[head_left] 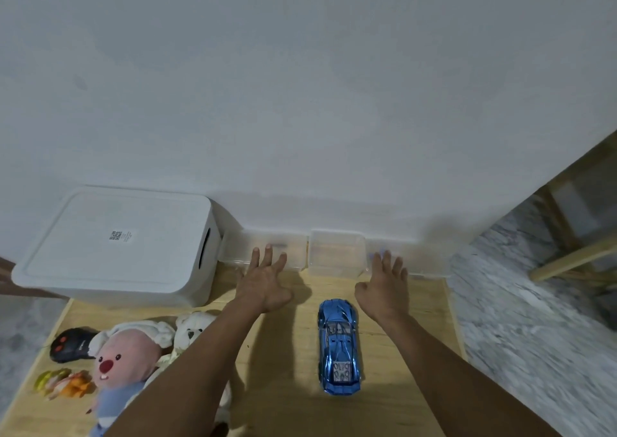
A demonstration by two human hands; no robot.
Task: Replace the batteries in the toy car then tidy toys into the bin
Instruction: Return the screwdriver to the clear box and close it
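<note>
A shiny blue toy car [338, 346] lies on the wooden table [287, 396], nose toward the wall. My left hand [265, 279] reaches out to the car's upper left, fingers spread, holding nothing. My right hand [384, 284] hovers just right of the car's nose, fingers apart and empty. A white lidded bin [117, 246] stands at the back left against the wall. A pink plush toy [125, 359], a white plush bear [193, 329], a black remote control [70, 343] and a small yellow-orange toy [63, 383] lie at the left.
Three clear plastic boxes line the wall: one [267, 249] beyond my left hand, one [335, 253] in the middle, one [410, 259] beyond my right hand. Marble floor [534, 319] and a wooden frame [574, 256] lie to the right of the table.
</note>
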